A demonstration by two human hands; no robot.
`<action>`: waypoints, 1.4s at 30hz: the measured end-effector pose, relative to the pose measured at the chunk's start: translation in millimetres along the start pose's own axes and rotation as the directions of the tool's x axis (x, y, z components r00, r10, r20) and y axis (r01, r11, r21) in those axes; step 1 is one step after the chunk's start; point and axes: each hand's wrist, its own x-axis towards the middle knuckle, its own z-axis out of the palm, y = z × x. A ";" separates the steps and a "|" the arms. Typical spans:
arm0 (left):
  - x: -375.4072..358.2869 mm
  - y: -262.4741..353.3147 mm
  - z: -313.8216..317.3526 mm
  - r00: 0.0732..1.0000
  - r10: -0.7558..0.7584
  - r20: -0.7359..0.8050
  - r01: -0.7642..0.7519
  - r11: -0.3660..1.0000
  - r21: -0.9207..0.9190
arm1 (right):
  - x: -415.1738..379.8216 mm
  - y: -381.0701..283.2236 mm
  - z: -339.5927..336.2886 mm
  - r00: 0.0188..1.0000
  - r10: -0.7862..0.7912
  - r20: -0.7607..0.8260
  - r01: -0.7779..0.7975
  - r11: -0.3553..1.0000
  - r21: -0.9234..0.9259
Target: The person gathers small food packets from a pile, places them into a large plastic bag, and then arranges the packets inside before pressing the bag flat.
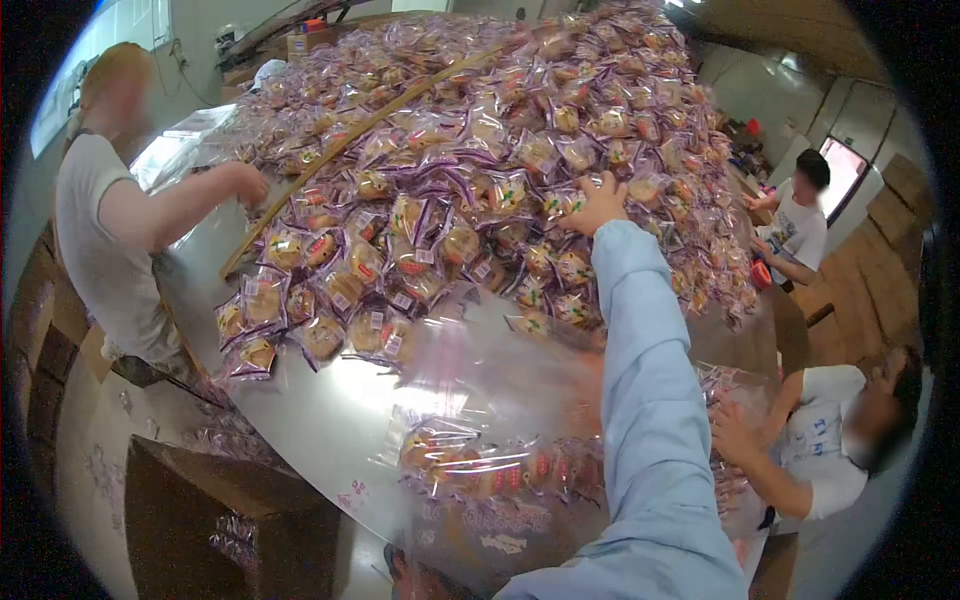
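Note:
My right hand point(598, 205), at the end of a light blue sleeve, reaches out over a large heap of small packs. Its fingers are spread and touch the packs near the middle of the heap. Each pack point(461, 243) is clear film with purple edges around round, golden baked goods. Nearer to me lies a large clear plastic bag point(470, 400) with several such packs point(500, 470) in rows inside. My left hand does not show clearly; a blurred, dark reddish shape sits at the bottom edge.
A long wooden strip point(365, 125) lies across the heap on the metal table point(290, 415). One person point(115, 220) stands at left, two more point(800, 220) at right. An open cardboard box point(215, 520) is on the lower left; stacked cartons point(880, 270) stand at right.

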 end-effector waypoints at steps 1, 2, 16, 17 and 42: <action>-1.4 0.4 3.9 1.000 -0.002 0.004 0.002 1.000 0.011 | -6.1 0.8 2.2 1.000 -0.027 -0.004 0.027 1.000 -0.005; -4.5 0.6 14.4 1.000 -0.014 0.011 0.014 0.999 0.032 | -11.1 1.8 2.8 0.998 -0.055 -0.009 0.055 0.998 -0.008; -15.4 3.4 -14.1 0.999 0.036 -0.017 -0.034 0.994 0.099 | -91.8 -10.4 40.8 0.999 -0.046 0.020 0.046 0.999 0.021; -17.5 4.3 -19.5 0.999 0.034 -0.014 -0.032 0.994 0.105 | -86.9 -6.2 45.8 0.999 -0.049 0.018 0.049 0.999 0.019; -17.3 22.6 6.5 0.999 -0.032 -0.012 0.033 0.999 0.033 | -69.2 -70.3 56.8 0.991 0.137 0.002 -0.136 0.982 -0.130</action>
